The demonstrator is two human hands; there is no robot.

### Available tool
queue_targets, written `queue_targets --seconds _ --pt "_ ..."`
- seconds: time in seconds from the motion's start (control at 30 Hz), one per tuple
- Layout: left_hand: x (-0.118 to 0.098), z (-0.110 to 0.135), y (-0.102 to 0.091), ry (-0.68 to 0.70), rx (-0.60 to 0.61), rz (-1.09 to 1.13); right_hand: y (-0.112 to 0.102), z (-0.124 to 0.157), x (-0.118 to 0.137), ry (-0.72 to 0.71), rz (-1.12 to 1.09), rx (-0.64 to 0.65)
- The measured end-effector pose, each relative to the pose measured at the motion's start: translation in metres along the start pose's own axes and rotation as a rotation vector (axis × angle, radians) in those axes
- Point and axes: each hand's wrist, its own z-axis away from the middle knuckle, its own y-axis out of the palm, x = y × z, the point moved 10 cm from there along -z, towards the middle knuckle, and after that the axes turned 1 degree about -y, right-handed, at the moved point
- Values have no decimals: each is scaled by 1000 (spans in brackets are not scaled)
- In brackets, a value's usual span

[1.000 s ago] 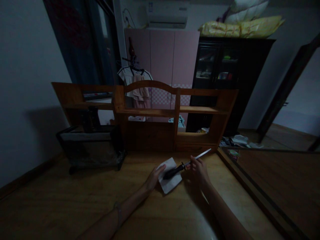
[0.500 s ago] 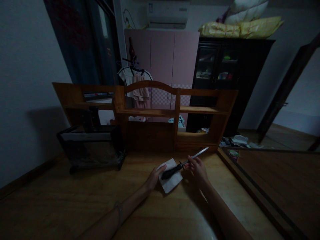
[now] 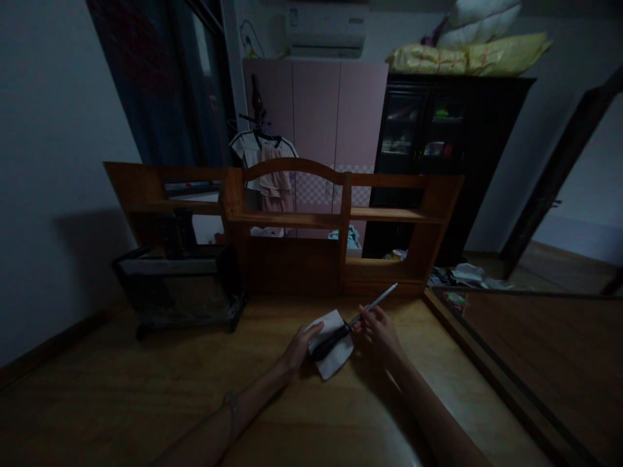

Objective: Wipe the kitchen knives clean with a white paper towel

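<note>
My left hand (image 3: 298, 347) is closed on a white tissue or cloth (image 3: 335, 365), its thumb over the near-left edge. The black handle of a screwdriver (image 3: 331, 342) lies across the white sheet, angled from lower left to upper right. Its bare metal shaft points up and away to the right. My right hand (image 3: 379, 331) pinches that shaft just beyond the handle, between thumb and fingers. Both hands are above the wooden tabletop (image 3: 272, 415). Whether the left fingers also press the handle from beneath is hidden.
A wooden shelf unit (image 3: 287, 220) stands along the table's far side. At the left sits a dark glass-walled tank (image 3: 180, 298). A raised wooden edge (image 3: 479, 350) runs down the right side, with a brown panel beyond it. The room is dim.
The screwdriver has shifted slightly down and left across the white sheet, its tip moving left. My right hand has moved a little left with it; my left hand stays nearly still.
</note>
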Motion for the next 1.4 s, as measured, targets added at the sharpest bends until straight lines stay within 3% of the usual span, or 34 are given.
queue_targets --seconds 0.33,0.67,0.9,1.07,1.27,1.4 --pt "10 -7 -26 13 -135 29 -16 -5 10 -43 -66 -69" --pt "4 0 -7 -18 -56 4 8 3 0 14 -12 49" --pt "2 -3 -9 13 -46 -47 -12 0 8 -37 60 -89" --pt "-2 -1 -13 29 -94 -75 -16 0 13 -106 50 -101" --pt "-1 -1 -12 30 -69 -74 -29 -5 5 -49 24 -173" --pt "4 -2 -11 2 -49 -38 -24 -5 5 -44 19 -138"
